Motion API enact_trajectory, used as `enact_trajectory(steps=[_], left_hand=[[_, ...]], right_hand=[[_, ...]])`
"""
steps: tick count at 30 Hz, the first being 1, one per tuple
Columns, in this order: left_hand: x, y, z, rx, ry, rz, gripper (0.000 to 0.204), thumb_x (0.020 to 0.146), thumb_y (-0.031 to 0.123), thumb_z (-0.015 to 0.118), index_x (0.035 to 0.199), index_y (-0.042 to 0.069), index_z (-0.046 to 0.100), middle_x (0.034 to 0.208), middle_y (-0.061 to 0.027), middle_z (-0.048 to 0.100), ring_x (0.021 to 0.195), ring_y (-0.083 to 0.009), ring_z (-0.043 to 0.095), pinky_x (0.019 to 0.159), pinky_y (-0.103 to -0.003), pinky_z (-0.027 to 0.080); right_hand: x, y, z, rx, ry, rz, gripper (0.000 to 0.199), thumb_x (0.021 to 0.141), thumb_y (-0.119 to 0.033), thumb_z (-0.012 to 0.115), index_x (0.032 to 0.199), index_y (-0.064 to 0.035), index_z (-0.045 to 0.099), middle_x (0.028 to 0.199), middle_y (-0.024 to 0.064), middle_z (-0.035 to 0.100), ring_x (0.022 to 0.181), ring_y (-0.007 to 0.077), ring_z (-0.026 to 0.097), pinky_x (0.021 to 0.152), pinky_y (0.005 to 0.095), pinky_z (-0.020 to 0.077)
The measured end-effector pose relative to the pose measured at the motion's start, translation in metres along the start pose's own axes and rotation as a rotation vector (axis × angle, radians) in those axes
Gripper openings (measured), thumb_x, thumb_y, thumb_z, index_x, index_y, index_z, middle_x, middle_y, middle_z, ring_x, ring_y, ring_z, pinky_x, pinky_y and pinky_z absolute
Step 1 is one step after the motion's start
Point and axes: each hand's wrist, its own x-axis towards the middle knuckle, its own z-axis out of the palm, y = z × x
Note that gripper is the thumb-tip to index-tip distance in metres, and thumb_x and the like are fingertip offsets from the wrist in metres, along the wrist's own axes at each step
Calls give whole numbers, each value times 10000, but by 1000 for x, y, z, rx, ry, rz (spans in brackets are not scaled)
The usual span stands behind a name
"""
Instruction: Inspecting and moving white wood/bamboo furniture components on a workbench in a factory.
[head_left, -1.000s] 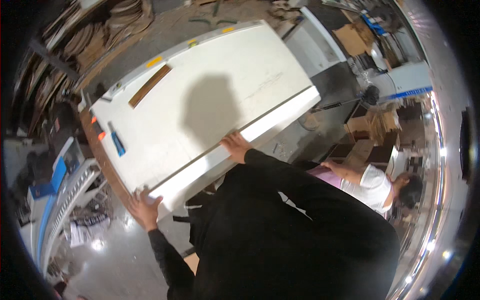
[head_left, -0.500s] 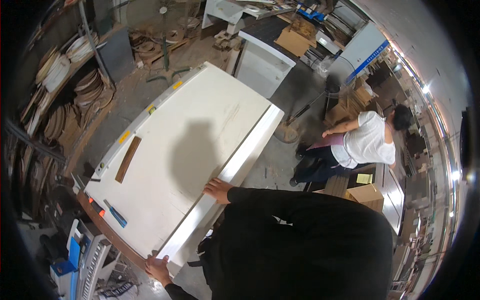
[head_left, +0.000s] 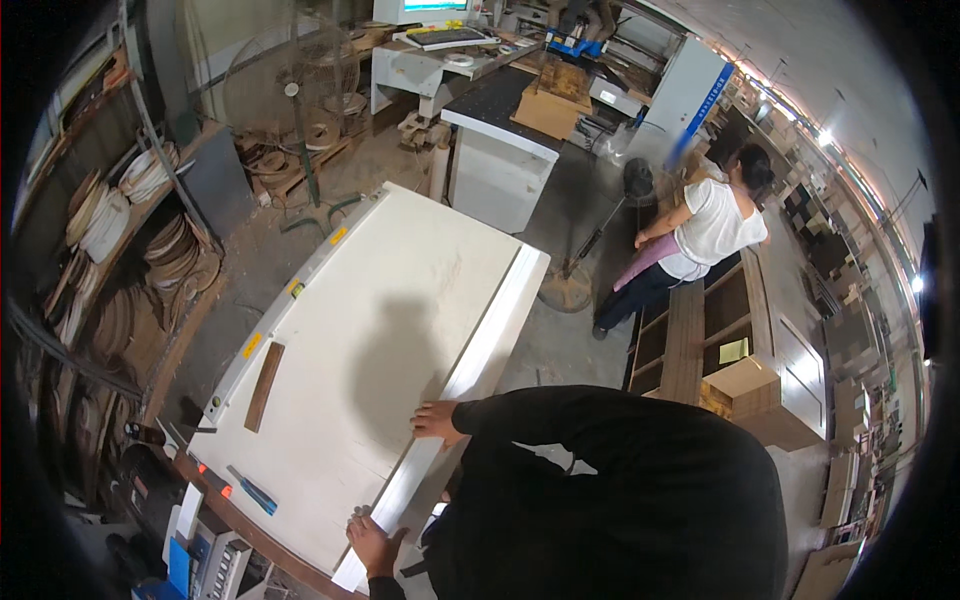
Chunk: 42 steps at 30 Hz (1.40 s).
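A large cream board (head_left: pixel 330 450) lies before me. Along its near right side runs a long, shiny metal straightedge (head_left: pixel 480 340). My right hand (head_left: pixel 437 421) is closed over the middle of this bar, fingers reaching across to its far edge. Nearer its bottom end, my left hand (head_left: pixel 373 546) grips it too, with the thumb apart from the fingers. A spirit level (head_left: pixel 275 320) with yellow labels lies along the board's left edge. Beside it is a dark wood strip (head_left: pixel 264 387). A blue-handled tool (head_left: pixel 252 490) and an orange-and-black tool (head_left: pixel 214 480) lie toward the lower left corner.
A person in a white top (head_left: pixel 710 220) stands at right by a wooden cabinet frame (head_left: pixel 730 310). A black-topped bench (head_left: pixel 500 110) stands beyond the board. A standing fan (head_left: pixel 293 90) is at back left, near shelves with coiled strips (head_left: pixel 165 255).
The view has tilted up, bringing a monitor and keyboard into sight. My left hand has moved up the straightedge from its end. The person at right has shifted slightly away.
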Motion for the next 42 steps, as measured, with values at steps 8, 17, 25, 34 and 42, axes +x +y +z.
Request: enact_trajectory(steps=[8,17,25,34,42], left_hand=[[17,-33,29,63,170,249,881,621,466,933,1287,-13,613,1316,-256,642,1241,-451,578,1127,-549,412],[-14,-84,71,257,-66,149,933,849,669,757,1502,39,542,1521,-212,565,1392,-429,521,1173,-553,421],[20,-21,-3,-57,-91,61,818,602,442,920,1214,-16,626,1167,-234,650,1104,-429,599,1096,-554,427],[18,-27,9,2,-26,84,733,636,455,873,1135,-28,636,1091,-223,643,1032,-426,597,1047,-543,453],[16,-23,10,13,12,72,753,666,492,870,1150,-41,651,1197,-257,646,1115,-445,587,1055,-547,446]], right_hand=[[4,5,1,-89,93,-115,773,653,-541,901,1198,-98,577,1261,110,582,1218,304,565,1026,468,447],[10,7,0,-26,42,-149,739,722,-591,844,1201,-87,595,1265,104,580,1229,283,550,1007,465,446],[8,9,3,39,-42,-116,852,889,-803,580,1283,-47,596,1266,135,588,1229,292,536,1036,466,411],[11,12,-2,139,-119,-101,835,861,-756,664,1276,-36,584,1327,123,591,1304,286,529,1076,472,408],[5,15,12,89,54,-149,827,882,-778,628,1269,-48,588,1323,126,571,1255,281,541,1061,468,430]])
